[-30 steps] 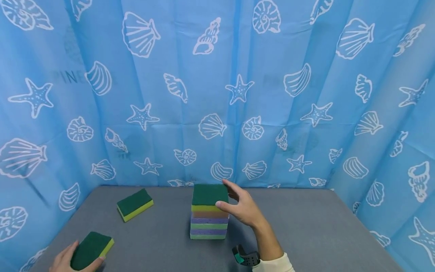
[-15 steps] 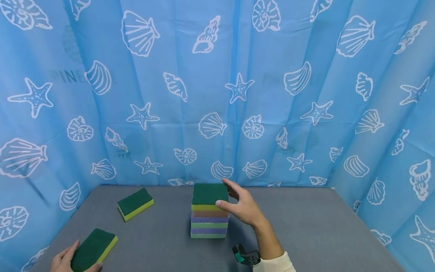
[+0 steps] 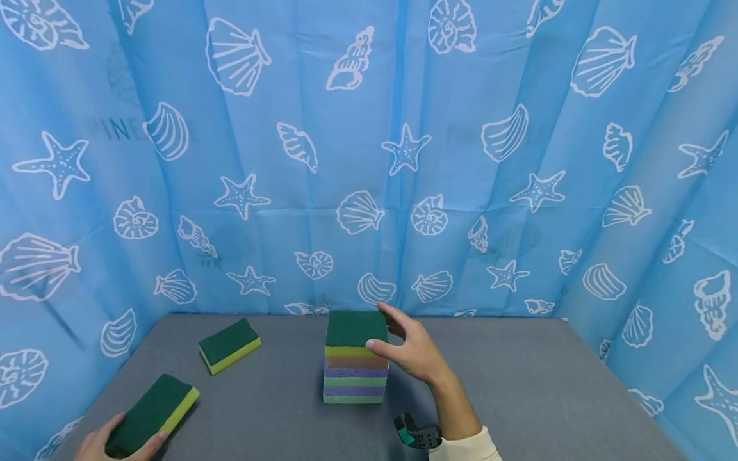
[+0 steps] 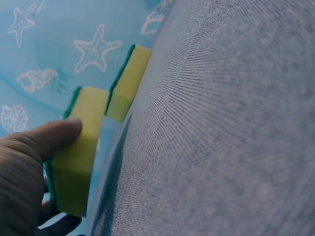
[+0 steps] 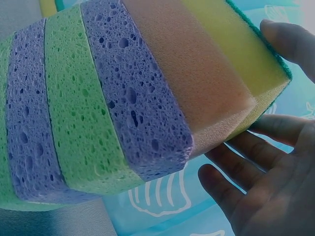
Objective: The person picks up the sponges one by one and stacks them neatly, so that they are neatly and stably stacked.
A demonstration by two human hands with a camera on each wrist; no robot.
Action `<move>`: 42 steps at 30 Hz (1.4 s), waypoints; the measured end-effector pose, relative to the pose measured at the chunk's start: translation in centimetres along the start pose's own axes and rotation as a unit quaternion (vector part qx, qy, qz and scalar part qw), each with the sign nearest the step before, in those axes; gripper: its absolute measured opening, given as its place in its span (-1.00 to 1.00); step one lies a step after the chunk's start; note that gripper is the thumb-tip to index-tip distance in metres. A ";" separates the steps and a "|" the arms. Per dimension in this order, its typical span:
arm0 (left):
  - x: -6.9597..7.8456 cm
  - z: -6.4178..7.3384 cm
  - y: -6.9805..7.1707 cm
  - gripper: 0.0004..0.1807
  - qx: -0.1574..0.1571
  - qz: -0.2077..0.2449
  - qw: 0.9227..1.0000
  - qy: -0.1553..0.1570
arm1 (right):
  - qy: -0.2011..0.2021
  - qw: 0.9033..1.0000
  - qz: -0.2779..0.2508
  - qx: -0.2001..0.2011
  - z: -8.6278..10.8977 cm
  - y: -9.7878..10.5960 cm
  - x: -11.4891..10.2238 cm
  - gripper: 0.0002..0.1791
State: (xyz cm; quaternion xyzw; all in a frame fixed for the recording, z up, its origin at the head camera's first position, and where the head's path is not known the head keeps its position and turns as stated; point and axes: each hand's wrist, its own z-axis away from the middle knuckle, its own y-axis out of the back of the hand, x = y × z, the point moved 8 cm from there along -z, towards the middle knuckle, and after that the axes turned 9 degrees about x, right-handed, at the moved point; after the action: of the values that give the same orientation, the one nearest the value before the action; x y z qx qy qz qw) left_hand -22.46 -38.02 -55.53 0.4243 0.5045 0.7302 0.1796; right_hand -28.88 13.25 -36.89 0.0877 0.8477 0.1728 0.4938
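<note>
At the lower left of the head view, my left hand (image 3: 118, 442) grips a yellow sponge with a dark green scouring top (image 3: 151, 413) by its sides, thumb along the near side. In the left wrist view this sponge (image 4: 81, 157) appears a little above the table. Near the table's centre stands an upright stack of sponges (image 3: 354, 384): green and purple layers below, then a tan one, with a green-topped yellow sponge (image 3: 356, 330) uppermost. My right hand (image 3: 416, 351) is at the right side of that top sponge, thumb in front, fingers spread behind. Contact is unclear.
Another green and yellow sponge (image 3: 229, 346) lies at an angle on the grey table (image 3: 519, 384), left of the stack. A blue curtain with white shells (image 3: 369, 160) hangs behind and along both sides. A dark wristband device (image 3: 419, 436) is on the right wrist.
The sponge in my left hand has shifted slightly away from me and turned, and the left hand has moved a little left. My right hand and the stack stay put.
</note>
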 end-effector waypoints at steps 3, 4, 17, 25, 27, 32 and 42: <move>-1.0 -1.2 -1.1 0.64 0.001 0.019 1.000 0.011 | -0.001 1.000 0.001 0.000 0.0 0.0 -0.1 -0.25; -1.2 -1.5 -1.4 0.62 0.000 0.026 1.000 0.014 | -0.001 1.000 0.001 0.001 0.0 0.0 -0.1 -0.25; 0.9 1.0 0.5 0.43 0.045 0.104 0.994 -0.003 | 0.006 1.000 -0.014 -0.001 0.0 0.2 -0.1 -0.25; 1.1 0.6 0.4 0.43 0.073 0.193 0.978 -0.021 | -0.012 1.000 -0.005 -0.005 -0.1 0.0 -0.1 -0.26; 1.5 0.8 0.6 0.41 0.083 0.210 0.974 -0.025 | -0.016 1.000 -0.003 -0.007 -0.2 0.0 -0.1 -0.25; 3.4 2.7 2.0 0.30 0.096 0.237 0.966 -0.036 | -0.017 1.000 -0.009 -0.010 -0.2 -0.2 -0.2 -0.24; 7.3 6.5 4.6 0.24 0.099 0.241 0.965 -0.042 | -0.012 1.000 -0.023 -0.010 0.1 -0.1 -1.3 -0.25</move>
State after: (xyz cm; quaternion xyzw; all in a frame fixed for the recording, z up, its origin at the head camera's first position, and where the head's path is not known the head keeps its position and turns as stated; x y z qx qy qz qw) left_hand -20.71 -31.19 -47.37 0.5794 0.4495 0.6795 -0.0234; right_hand -28.09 12.77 -35.90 0.0655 0.8416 0.1690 0.5087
